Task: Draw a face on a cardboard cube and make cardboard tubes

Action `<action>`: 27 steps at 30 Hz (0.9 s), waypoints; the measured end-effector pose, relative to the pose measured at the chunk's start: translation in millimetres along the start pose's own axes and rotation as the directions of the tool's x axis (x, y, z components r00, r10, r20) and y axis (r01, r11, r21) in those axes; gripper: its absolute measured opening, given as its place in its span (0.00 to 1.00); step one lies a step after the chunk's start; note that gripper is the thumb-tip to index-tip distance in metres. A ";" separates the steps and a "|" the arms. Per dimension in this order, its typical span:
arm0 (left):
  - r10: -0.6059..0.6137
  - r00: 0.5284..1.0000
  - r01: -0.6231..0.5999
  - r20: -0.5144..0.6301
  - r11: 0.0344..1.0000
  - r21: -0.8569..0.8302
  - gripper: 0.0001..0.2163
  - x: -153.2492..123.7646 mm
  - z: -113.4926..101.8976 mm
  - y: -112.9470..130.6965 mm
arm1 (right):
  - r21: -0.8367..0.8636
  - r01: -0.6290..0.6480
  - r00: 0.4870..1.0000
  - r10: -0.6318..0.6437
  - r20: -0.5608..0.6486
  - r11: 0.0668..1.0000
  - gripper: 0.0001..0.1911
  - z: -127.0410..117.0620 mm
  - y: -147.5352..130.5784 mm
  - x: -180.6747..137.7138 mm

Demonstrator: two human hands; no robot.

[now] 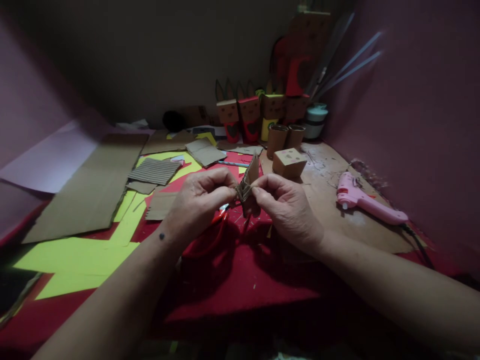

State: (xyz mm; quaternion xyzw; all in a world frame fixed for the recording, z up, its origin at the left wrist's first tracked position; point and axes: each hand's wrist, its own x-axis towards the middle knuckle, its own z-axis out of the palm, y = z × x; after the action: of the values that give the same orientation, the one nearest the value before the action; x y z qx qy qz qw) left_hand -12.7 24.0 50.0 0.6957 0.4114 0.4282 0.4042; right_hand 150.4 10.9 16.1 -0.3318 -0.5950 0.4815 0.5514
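Between both hands, over the middle of the red table, a small folded piece of cardboard is held up with its edge toward me. My left hand pinches its left side between thumb and bent fingers. From the right, my right hand pinches the other side, the fingertips of the two hands close together. Below my left hand lie red-handled scissors, partly hidden by it. A small cardboard box with a drawn face stands just beyond my right hand.
A pink glue gun rests on a cardboard sheet at right. Left are a large cardboard panel, yellow paper and corrugated scraps. Behind stand cardboard tubes, several box-headed figures and a teal-lidded container.
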 end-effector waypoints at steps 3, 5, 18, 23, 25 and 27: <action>0.023 1.000 -0.022 0.008 0.999 -0.031 0.04 1.8 -2.3 -3.2 | 0.037 -0.025 0.999 0.026 -0.024 0.999 0.07 -0.3 0.3 0.0; 0.009 1.000 -0.008 0.011 0.999 -0.042 0.04 1.8 -2.3 -4.0 | 0.060 -0.042 0.999 0.043 -0.018 0.997 0.08 -0.9 0.5 0.9; 0.097 0.995 -0.101 0.028 0.966 0.238 0.08 -2.4 8.8 -0.2 | 0.109 -0.092 0.996 0.090 0.020 0.990 0.07 -2.3 3.2 5.2; 0.099 0.995 -0.102 0.025 0.971 0.217 0.07 -3.5 6.9 -8.3 | 0.135 -0.071 0.997 0.071 0.007 0.988 0.07 -2.6 4.1 5.2; 0.086 0.996 -0.092 0.037 0.977 0.192 0.07 -3.0 6.5 -8.6 | 0.152 -0.084 0.996 0.084 0.007 0.985 0.07 -3.6 5.1 5.7; 0.082 0.995 -0.089 0.048 0.981 0.171 0.06 -2.4 6.0 -8.2 | 0.185 -0.106 0.994 0.105 0.015 0.977 0.07 -4.4 6.4 6.3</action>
State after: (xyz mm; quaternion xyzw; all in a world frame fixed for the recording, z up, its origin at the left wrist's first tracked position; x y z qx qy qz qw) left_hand -9.7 23.2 40.0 0.7540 0.4083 0.3934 0.3317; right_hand 152.8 19.7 11.9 -0.3088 -0.5305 0.5641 0.5523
